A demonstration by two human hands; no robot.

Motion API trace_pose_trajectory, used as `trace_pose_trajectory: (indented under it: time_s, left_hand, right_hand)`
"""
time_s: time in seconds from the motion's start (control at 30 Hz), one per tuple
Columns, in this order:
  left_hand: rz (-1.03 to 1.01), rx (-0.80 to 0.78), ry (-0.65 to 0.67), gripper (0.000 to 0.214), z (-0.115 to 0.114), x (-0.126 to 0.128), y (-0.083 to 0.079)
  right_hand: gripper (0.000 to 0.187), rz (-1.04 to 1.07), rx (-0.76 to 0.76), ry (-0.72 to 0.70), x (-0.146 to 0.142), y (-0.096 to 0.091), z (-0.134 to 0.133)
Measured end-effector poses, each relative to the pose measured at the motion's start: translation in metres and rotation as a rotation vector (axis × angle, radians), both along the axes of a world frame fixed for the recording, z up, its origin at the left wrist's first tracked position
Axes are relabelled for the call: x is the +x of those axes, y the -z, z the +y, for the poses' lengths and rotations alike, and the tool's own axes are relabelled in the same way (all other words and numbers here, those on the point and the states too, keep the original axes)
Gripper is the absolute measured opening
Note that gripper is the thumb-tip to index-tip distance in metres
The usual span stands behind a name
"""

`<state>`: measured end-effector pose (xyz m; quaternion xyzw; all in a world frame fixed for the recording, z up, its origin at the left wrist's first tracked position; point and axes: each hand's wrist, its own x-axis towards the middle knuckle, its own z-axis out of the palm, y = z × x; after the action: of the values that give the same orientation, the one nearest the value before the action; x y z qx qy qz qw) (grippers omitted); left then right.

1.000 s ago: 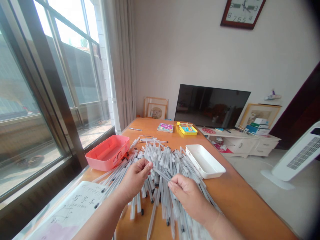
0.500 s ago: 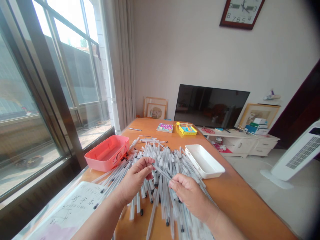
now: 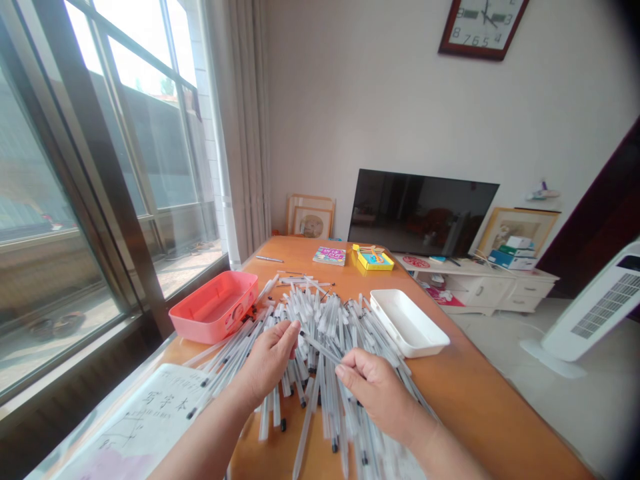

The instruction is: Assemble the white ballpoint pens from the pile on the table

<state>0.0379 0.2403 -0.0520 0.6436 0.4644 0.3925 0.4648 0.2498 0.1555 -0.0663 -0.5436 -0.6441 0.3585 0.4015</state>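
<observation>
A big heap of clear plastic pens with black tips covers the middle of the orange wooden table. Both hands hover over the heap and share one pen between them. My left hand pinches its left end with curled fingers. My right hand pinches its right end between thumb and forefinger. A pink plastic box lies left of the heap. A white rectangular tray lies to the right of the heap.
A white booklet with printed characters lies at the near left corner. Two small colourful boxes and a single pen sit at the table's far end. A window runs along the left; a TV stand and a white fan stand to the right.
Both hands stayed over the heap with the same pen. The left hand dipped slightly and its fingers closed further round the pen's end.
</observation>
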Motion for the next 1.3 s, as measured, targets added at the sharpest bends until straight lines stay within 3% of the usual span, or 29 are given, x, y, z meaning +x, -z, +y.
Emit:
trace_pose_trajectory:
  time_s: [0.27, 0.57, 0.67, 0.77, 0.93, 1.03, 1.17, 1.3]
  left_hand:
    - [-0.267, -0.024, 0.16, 0.027, -0.004, 0.003, -0.005]
    - [0.068, 0.128, 0.009, 0.046, 0.001, 0.003, 0.002]
    - [0.085, 0.096, -0.002, 0.05, 0.003, 0.003, 0.004]
    - [-0.011, 0.02, -0.01, 0.047, 0.002, 0.002, 0.003]
    - [-0.25, -0.065, 0.135, 0.034, -0.001, 0.001, 0.001]
    - [-0.294, -0.077, 0.159, 0.03, -0.002, 0.001, 0.002]
    - [-0.216, -0.049, 0.118, 0.033, -0.002, 0.003, 0.003]
    - [-0.081, 0.018, -0.014, 0.037, 0.002, 0.004, 0.007]
  right_hand:
    - [0.032, 0.042, -0.042, 0.013, 0.001, -0.002, -0.001]
    - [0.034, -0.038, 0.031, 0.015, 0.0, -0.001, 0.001]
    - [0.034, -0.043, 0.033, 0.007, 0.0, -0.001, 0.0]
    - [0.035, -0.009, 0.012, 0.013, 0.001, 0.0, 0.0]
    - [0.037, 0.052, -0.043, 0.05, 0.005, 0.001, 0.001]
    - [0.037, 0.035, -0.031, 0.051, 0.006, 0.001, 0.002]
    - [0.034, -0.068, 0.051, 0.072, 0.004, 0.002, 0.001]
    - [0.031, -0.171, 0.109, 0.102, 0.005, 0.006, 0.001]
